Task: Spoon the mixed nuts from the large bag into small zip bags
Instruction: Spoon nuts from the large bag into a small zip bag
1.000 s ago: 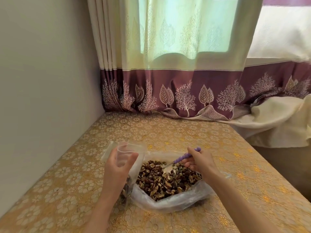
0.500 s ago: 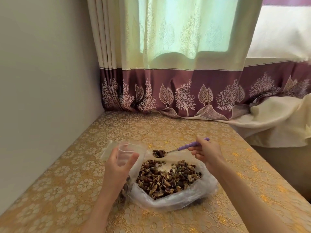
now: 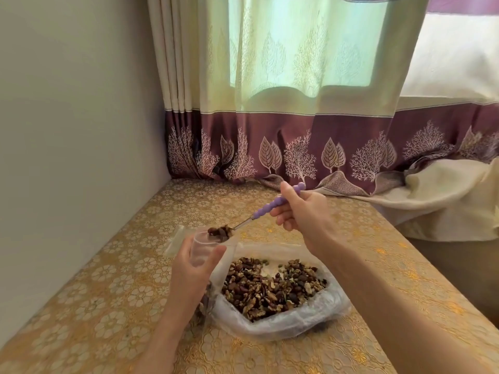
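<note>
The right hand (image 3: 305,211) grips the purple handle of the spoon (image 3: 266,209), fingers (image 3: 280,215) curled round it, and the bowl is heaped with nuts, poised right at the mouth of the zip bag (image 3: 201,248). The left hand (image 3: 193,273) holds that small clear bag upright, thumb on the near side, fingers wrapped behind, mouth pulled wide. Some nuts show at its bottom, below the hand. Just beside it, to the right, the big bag (image 3: 283,314) lies slumped open on the counter (image 3: 108,306), touching the small one, its pile of nuts (image 3: 270,287) spread out and exposed. The counter wears a gold floral cloth. Behind it hangs a curtain (image 3: 297,147) with a plum band of leaves and trees, and a plain wall (image 3: 75,130) runs along the left.
</note>
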`<state>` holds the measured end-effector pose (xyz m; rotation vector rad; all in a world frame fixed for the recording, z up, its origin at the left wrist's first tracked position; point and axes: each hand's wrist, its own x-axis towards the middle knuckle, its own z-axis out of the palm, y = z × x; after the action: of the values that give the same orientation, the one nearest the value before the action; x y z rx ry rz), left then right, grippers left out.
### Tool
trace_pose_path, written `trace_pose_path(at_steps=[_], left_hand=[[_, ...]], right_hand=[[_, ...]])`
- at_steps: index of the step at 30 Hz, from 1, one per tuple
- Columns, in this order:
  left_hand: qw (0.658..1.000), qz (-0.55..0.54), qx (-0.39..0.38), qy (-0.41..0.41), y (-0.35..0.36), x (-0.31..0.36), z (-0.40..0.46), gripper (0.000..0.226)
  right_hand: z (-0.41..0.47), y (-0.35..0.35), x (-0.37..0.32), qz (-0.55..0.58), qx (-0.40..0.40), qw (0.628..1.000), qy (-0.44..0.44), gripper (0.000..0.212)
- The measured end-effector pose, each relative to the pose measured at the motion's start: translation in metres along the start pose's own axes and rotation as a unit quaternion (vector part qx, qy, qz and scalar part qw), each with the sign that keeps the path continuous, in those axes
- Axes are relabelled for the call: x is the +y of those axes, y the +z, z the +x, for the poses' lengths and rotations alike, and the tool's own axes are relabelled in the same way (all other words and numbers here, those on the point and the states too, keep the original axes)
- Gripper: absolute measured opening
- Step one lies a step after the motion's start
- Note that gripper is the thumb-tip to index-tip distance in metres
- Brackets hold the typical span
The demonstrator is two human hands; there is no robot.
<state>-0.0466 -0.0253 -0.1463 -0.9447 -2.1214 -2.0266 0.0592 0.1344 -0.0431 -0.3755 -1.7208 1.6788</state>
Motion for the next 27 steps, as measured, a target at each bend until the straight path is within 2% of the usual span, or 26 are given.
trace_pose_path(at_steps=[3, 5, 7, 9, 12, 19, 22, 27], left_hand=[[1.0, -0.011, 0.006, 0.014, 0.001, 0.002, 0.0, 0.034], [0.999, -0.023, 0.012, 0.019, 0.0, 0.002, -0.001, 0.034], [0.999, -0.031, 0.016, 0.019, 0.0, 0.002, -0.002, 0.044], [0.999, -0.029, 0.022, 0.022, -0.001, 0.003, -0.002, 0.07], [0.999, -0.038, 0.028, 0.022, -0.001, 0.006, -0.002, 0.093], [0.998, -0.047, 0.027, 0.023, 0.001, 0.007, -0.001, 0.087], [0.998, -0.049, 0.031, 0.022, 0.0, 0.007, -0.001, 0.088], [0.998, -0.05, 0.034, 0.021, 0.001, 0.007, -0.002, 0.086]], right_hand=[[-0.006, 0.016, -0.007, -0.056, -0.042, 0.993, -0.092, 0.04], [-0.009, 0.022, -0.01, -0.092, -0.063, 0.984, -0.143, 0.038], [-0.012, 0.024, -0.01, -0.112, -0.076, 0.976, -0.172, 0.036], [-0.013, 0.02, -0.01, -0.11, -0.086, 0.973, -0.182, 0.037], [-0.013, 0.009, -0.01, -0.079, -0.067, 0.979, -0.176, 0.036], [-0.005, -0.032, 0.007, -0.003, 0.06, 0.992, -0.109, 0.036], [-0.001, -0.051, 0.023, -0.024, 0.099, 0.992, -0.073, 0.037], [0.001, -0.074, 0.052, -0.124, 0.097, 0.987, -0.032, 0.039]])
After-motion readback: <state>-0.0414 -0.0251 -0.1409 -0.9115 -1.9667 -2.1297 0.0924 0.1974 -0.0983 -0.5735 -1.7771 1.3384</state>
